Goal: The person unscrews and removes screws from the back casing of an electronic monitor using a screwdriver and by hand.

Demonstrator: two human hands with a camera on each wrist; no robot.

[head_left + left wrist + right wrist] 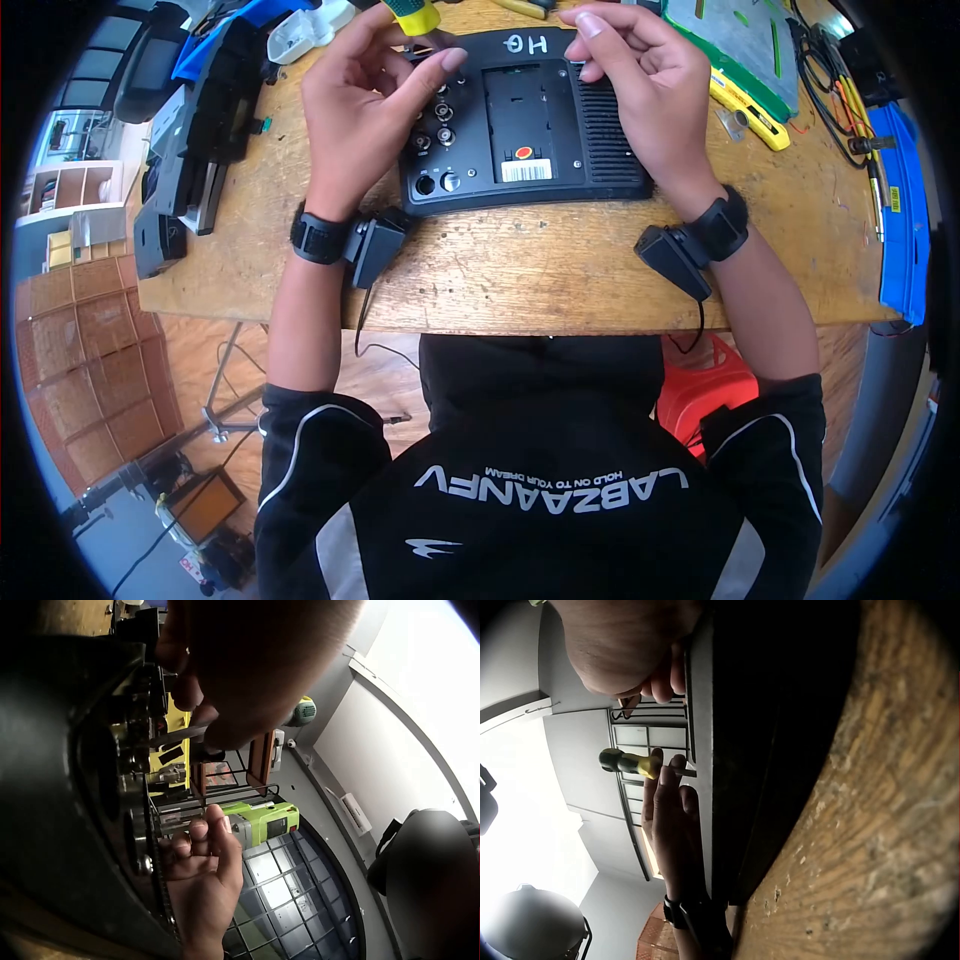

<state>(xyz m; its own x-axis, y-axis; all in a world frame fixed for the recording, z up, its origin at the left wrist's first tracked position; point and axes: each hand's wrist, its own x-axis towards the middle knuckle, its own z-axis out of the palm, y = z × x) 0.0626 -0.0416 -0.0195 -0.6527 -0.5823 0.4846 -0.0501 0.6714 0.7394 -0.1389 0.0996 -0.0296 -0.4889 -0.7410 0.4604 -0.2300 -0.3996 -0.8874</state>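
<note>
A black device (520,130) with a ribbed side, round metal connectors (444,112) and a barcode label lies on the bench. My left hand (365,125) pinches the shaft of a yellow-and-dark-green screwdriver (416,16) above the connectors; the right wrist view shows its handle (630,763) beyond the fingers. In the left wrist view the shaft (180,736) slants down to the connectors; whether its tip sits on a screw is hidden. My right hand (665,115) hovers by the ribbed side, fingers loosely bent, with nothing visible in them.
Black housings (205,120) stand at the left of the wooden bench (490,275). A white part (308,32) lies at the back left. A yellow cutter (748,108), a green-edged case (745,45), cables and a blue tray (903,220) are at the right.
</note>
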